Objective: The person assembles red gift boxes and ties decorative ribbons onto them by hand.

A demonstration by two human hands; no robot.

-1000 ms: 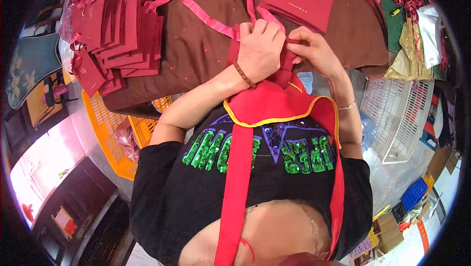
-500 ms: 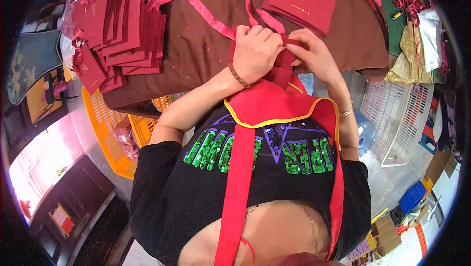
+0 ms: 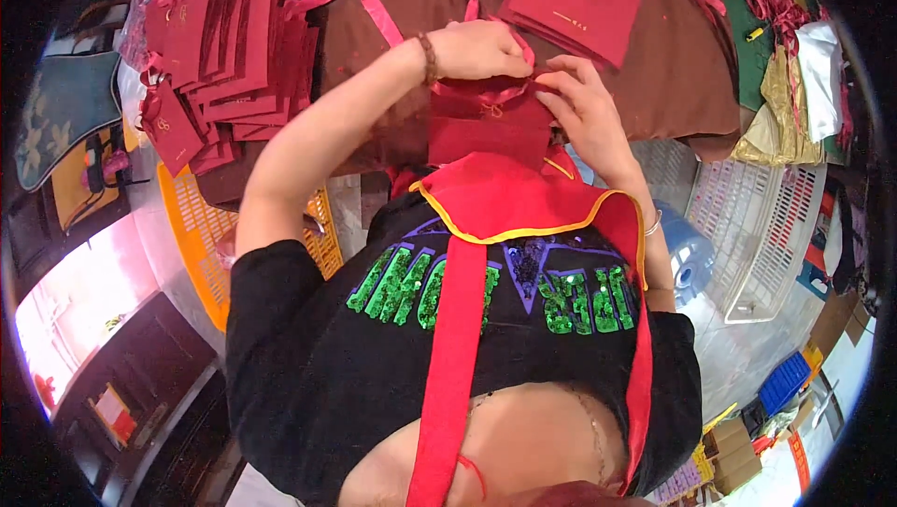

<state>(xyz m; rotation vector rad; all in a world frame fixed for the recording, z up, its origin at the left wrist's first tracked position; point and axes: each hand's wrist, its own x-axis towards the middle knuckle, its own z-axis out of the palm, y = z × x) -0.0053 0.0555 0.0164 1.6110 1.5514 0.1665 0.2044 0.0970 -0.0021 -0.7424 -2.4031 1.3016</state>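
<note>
A dark red paper gift bag lies at the table's near edge in front of me, its mouth toward the far side. My left hand is closed above the bag's mouth, fingers curled round a pink-red ribbon. At the bag's upper right corner, my right hand pinches the rim between thumb and fingers. A loose ribbon end sticks out past my left wrist. What lies under my left fingers is partly hidden.
Many stacked red bags cover the table's left; another pile lies far right. Brown cloth covers the table. An orange crate stands below left, a white basket below right. I wear a red apron.
My left hand has moved up and away from my body, its forearm swinging outward. More of the bag's front now shows. My right hand has shifted slightly, staying at the bag's right corner.
</note>
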